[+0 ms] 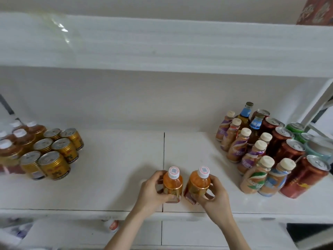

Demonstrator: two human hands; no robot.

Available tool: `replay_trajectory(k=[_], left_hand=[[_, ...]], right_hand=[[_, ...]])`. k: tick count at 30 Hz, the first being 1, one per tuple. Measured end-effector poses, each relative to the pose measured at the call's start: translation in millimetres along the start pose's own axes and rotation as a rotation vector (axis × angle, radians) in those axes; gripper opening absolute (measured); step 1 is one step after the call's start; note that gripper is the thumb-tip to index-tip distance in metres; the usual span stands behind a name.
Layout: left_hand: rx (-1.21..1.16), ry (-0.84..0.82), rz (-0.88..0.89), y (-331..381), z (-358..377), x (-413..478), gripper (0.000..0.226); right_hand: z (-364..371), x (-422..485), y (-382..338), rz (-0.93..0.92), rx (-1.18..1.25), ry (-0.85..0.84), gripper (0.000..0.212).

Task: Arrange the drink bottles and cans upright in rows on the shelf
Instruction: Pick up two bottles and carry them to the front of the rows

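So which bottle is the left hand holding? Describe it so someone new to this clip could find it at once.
Start at the white shelf, gold cans on its left, mixed bottles and cans on its right. Near the front edge, two orange bottles stand side by side in the open middle. The left-hand orange bottle, gripped by the left hand, stands on the dark seam; its twin sits right of it, in the right hand.

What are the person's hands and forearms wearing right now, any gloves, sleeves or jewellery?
Nothing shows: the left hand and right hand are bare, with no gloves, rings or watch in view. Both forearms are uncovered down to the frame's bottom edge, with no sleeve visible.
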State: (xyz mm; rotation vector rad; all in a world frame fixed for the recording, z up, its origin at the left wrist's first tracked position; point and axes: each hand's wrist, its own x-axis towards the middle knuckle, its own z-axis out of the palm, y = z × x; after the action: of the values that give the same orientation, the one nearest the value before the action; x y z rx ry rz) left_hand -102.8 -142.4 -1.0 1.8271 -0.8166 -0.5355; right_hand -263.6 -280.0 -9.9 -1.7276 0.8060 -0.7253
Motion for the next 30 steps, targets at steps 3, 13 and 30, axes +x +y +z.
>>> replay_trajectory(k=[3, 13, 30], left_hand=[[0.017, -0.010, 0.020, -6, -41, -18, 0.060], [0.070, -0.011, 0.005, -37, -136, -48, 0.062], [0.082, 0.048, -0.032, -117, -323, -62, 0.068]], right_hand=[[33, -21, -14, 0.017, 0.017, 0.012, 0.059], [129, -54, -50, -0.004, 0.020, -0.042, 0.061], [321, -76, -103, -0.020, -0.025, -0.166, 0.063]])
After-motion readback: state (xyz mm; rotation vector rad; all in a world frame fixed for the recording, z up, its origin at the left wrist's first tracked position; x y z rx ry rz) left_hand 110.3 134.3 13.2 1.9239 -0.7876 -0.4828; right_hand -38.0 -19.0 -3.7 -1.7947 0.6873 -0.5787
